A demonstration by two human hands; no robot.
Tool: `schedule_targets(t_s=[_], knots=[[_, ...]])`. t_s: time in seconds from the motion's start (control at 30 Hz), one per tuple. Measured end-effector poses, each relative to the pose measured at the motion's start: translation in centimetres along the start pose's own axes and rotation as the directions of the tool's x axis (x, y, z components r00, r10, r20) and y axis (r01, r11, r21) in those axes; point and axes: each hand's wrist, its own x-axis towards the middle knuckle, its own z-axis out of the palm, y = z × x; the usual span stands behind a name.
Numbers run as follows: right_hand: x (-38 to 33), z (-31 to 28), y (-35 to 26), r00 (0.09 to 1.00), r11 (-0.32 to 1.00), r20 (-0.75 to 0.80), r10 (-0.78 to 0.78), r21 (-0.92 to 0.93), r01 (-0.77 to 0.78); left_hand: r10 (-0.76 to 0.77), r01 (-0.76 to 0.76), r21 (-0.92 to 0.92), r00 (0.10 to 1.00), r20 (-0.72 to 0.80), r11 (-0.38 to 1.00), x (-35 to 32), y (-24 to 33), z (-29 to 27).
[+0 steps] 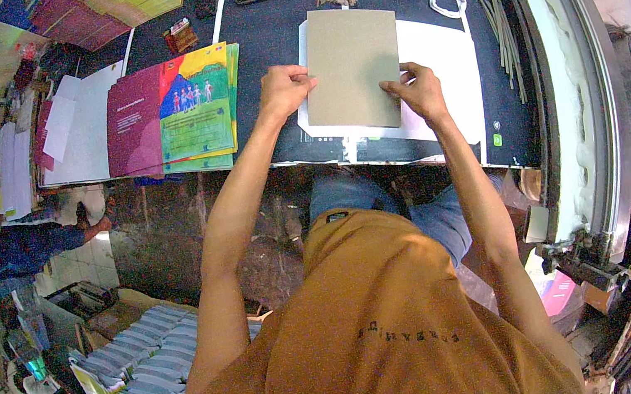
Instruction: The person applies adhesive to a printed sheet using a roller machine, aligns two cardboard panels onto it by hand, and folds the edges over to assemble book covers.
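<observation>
Left hand and right hand pinch a flat, matte grey-brown rectangular board near the front edge of the black surface.

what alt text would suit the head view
A bare left hand and right hand hold a rectangular grey-brown board over a white paper sheet on a black tabletop; multicoloured printed covers lie at left.

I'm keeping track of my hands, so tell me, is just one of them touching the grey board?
No, your left hand and right hand both touch the grey board, at its left and right sides.
</observation>
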Motion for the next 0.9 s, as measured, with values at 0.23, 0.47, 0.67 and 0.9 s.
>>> schedule_targets(t_s=[0.23,0.47,0.67,0.9], knots=[[0.7,1.0,1.2,0.998,0.992,-0.052,-0.034,-0.12,0.027,0.005,0.0,0.207,1.0,-0.024,0.978,0.4,0.4,0.7],[1.0,1.3,1.4,0.99,0.976,-0.083,-0.116,-0.196,0.098,0.026,-0.03,0.289,1.0,0.018,0.957,1.1,-0.3,0.6],[0.6,0.8,0.9,0.992,0.985,-0.089,-0.09,-0.154,0.076,0.033,-0.042,0.268,0.999,0.038,0.963,1.1,-0.2,0.4],[0.5,0.5,-0.4,0.996,0.99,-0.059,-0.068,-0.126,0.06,0.037,-0.044,0.287,0.999,0.03,0.957,0.9,-0.1,0.0]])
